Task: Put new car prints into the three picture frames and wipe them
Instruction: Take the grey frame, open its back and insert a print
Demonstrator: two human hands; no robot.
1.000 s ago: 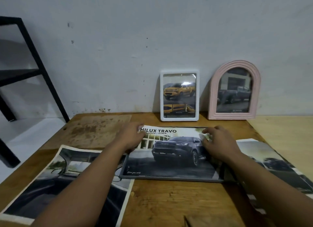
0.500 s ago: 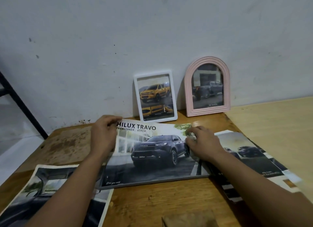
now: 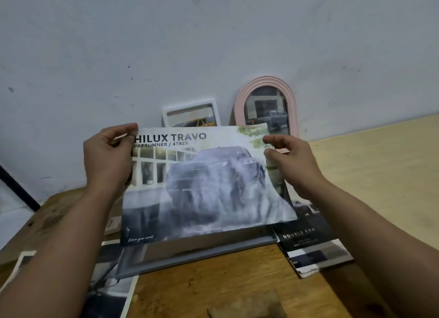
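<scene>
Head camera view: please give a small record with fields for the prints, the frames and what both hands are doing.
held print: large glossy "HILUX TRAVO" truck print, top edge raised, blurred
left hand: pinches the print's top left corner
right hand: pinches its top right edge
grey frame: flat grey rectangular frame on the wooden table, under the print
standing frames: white rectangular frame and pink arched frame lean on the wall, car prints inside
loose prints: one at left, one at right

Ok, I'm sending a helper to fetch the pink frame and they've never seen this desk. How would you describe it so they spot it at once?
Look along the pale wall at the back of the wooden table, where two small frames lean upright. The pink frame is the right-hand one, holding a dark pickup print. Its ribbed, arched top sets it apart from the white rectangular frame beside it.
</scene>
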